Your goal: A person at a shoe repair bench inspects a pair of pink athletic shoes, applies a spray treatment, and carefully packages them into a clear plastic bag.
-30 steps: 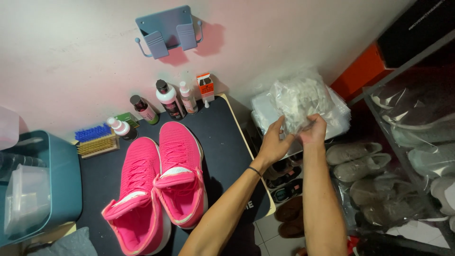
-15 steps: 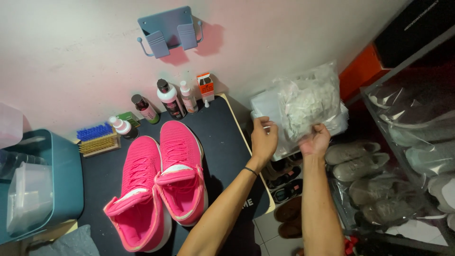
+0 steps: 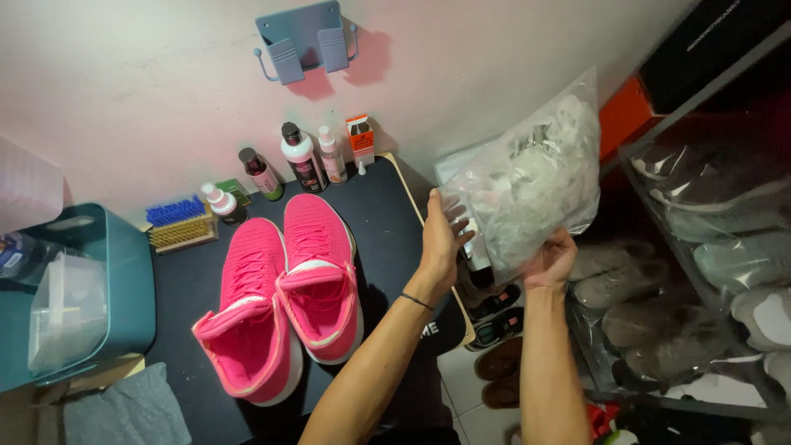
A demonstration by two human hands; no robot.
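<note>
In the head view, a dark mat [image 3: 387, 222] is seen spread over a small table in the lower middle of the frame, with a pale wall [image 3: 124, 82] behind it across the top. A blue holder [image 3: 303, 37] is fixed to the wall at the upper middle. Shelves [image 3: 709, 272] with grey shoes under clear plastic fill the right side, and more shoes are seen on the tiled floor at the lower right.

A pair of pink shoes [image 3: 284, 297] is laid side by side on the mat, toes toward the wall. Behind them, along the wall, a row of bottles [image 3: 301, 156] is stood upright, with a blue-bristled brush [image 3: 180, 222] to their left. A teal bin [image 3: 82, 288] holding a clear tub is placed at the left edge, and a grey cloth [image 3: 124, 412] lies in the lower left corner. Nothing is set between the hands and the shoes.

A small orange-and-white carton [image 3: 359, 138] is stood at the right end of the bottle row. An orange box [image 3: 626, 115] and a black box [image 3: 717, 41] are stacked at the upper right.

A clear plastic bag [image 3: 535, 181] stuffed with white material is held up right of the table, in the upper right middle of the frame. The left hand [image 3: 443, 243] is laid against the bag's left edge with fingers spread, and the right hand [image 3: 550, 262] is closed under its bottom corner.
</note>
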